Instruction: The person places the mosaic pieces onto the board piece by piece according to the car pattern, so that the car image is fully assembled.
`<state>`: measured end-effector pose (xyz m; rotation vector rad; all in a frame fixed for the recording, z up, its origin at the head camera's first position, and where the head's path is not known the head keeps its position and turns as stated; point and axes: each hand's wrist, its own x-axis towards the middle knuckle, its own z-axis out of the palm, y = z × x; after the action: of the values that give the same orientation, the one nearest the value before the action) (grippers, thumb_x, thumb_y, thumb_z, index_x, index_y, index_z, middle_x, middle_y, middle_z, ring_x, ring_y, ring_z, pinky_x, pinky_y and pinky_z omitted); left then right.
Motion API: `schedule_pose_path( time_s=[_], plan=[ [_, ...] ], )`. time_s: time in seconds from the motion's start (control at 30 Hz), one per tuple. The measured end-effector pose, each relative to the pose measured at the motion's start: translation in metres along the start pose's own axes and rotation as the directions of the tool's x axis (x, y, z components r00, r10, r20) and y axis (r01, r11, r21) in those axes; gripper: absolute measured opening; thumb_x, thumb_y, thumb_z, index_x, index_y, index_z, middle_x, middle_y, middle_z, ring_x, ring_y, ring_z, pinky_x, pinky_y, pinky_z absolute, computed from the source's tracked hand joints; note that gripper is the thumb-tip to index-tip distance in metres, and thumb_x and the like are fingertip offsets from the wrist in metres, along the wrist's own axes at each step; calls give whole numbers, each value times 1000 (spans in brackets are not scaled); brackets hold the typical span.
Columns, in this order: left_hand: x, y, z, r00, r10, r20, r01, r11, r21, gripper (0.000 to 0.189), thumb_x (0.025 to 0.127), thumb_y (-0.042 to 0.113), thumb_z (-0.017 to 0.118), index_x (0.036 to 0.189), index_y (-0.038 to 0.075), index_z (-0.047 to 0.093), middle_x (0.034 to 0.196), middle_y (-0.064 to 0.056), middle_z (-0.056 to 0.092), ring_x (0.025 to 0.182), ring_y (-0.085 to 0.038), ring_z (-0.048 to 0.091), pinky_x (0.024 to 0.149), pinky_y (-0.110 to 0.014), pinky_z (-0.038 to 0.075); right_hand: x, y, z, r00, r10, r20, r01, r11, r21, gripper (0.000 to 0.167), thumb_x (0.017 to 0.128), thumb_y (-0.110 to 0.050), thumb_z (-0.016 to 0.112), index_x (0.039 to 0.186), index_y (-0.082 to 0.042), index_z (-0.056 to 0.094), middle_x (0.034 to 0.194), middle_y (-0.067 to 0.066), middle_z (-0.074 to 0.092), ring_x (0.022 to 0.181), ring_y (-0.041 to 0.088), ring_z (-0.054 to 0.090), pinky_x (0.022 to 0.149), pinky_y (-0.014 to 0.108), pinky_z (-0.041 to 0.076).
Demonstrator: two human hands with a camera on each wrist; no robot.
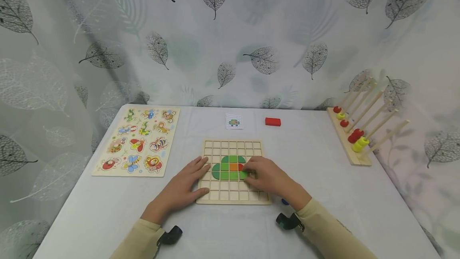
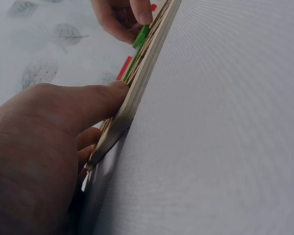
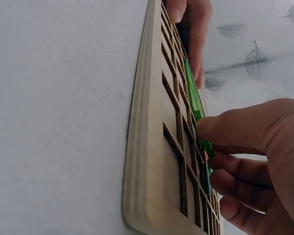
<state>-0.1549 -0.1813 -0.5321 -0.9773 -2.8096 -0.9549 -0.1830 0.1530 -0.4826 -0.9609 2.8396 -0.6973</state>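
Observation:
A wooden grid board (image 1: 219,196) lies on the table, with green, orange and red tiles set in its cells. My right hand (image 1: 267,176) is over the board's right half. Its thumb and fingertips pinch a light green tile (image 3: 206,134), tilted at the grid beside the other green tiles. My left hand (image 1: 183,187) rests at the board's left edge, fingers extended on its rim and thumb (image 2: 105,100) touching the front left part. A red tile (image 1: 240,167) sits by the right fingertips, partly covered by them.
Behind the board are a small pattern card (image 1: 234,122) and a red block (image 1: 272,122). An insect puzzle board (image 1: 118,137) lies at left. A peg stand (image 1: 345,139) with red and yellow beads stands at right. A blue piece (image 1: 285,202) shows near the right wrist.

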Motion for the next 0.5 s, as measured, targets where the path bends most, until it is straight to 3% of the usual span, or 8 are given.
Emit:
schedule_pose_path(
  time_s=[0.5],
  plan=[
    [0, 1, -2, 1000, -1, 5, 1, 1000, 17, 77, 102, 47, 73, 164, 8, 49, 175, -7, 34, 163, -31, 23, 127, -58, 30, 2, 0, 2, 1000, 8, 15, -8, 1000, -22, 22, 89, -18, 91, 110, -14, 83, 102, -6, 71, 90, 10, 58, 79, 30, 56]
  ],
)
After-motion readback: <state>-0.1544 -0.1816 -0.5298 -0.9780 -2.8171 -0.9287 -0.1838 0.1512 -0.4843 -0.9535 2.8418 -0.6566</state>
